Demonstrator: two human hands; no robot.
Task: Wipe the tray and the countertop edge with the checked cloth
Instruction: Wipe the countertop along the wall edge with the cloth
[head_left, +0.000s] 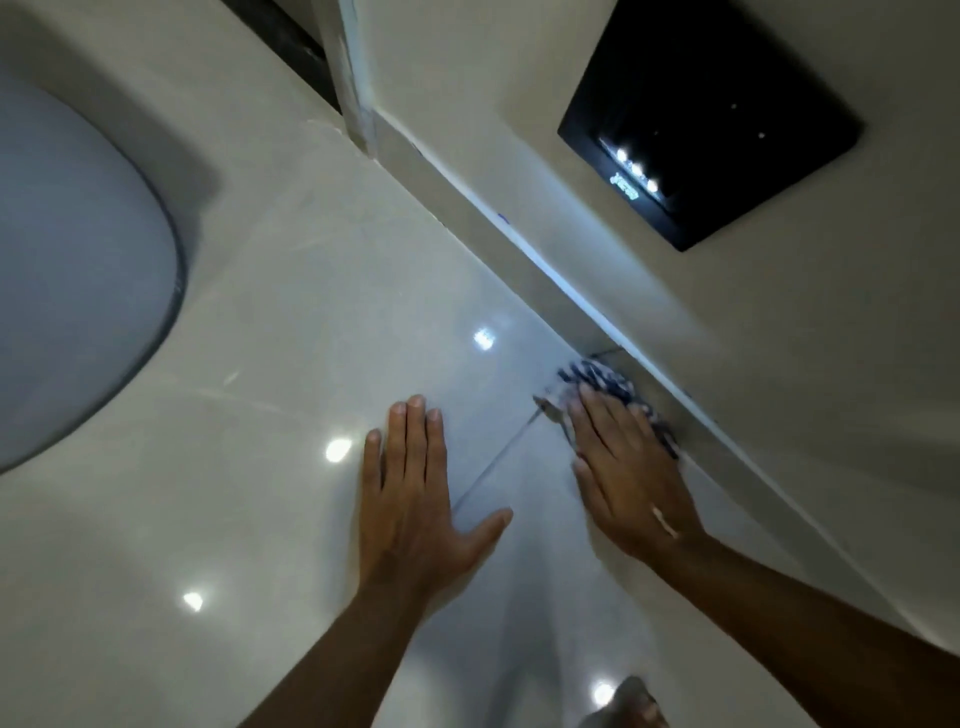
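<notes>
The blue and white checked cloth (605, 382) is bunched on the far corner of a clear tray (493, 462), close against the foot of the wall. My right hand (626, 470) lies flat on the cloth and presses it down, fingers pointing away from me; it looks blurred. My left hand (415, 493) rests flat and open on the glossy pale countertop (291, 364), just left of the tray, with its thumb touching the tray's near left edge. The tray is see-through, so only its thin edges show.
A grey oval sink basin (78, 260) is sunk into the counter at the left. A low ledge (519, 234) runs diagonally along the wall. A black panel with small lights (711, 114) is on the wall above. A blurred grey object (631, 701) sits at the bottom edge.
</notes>
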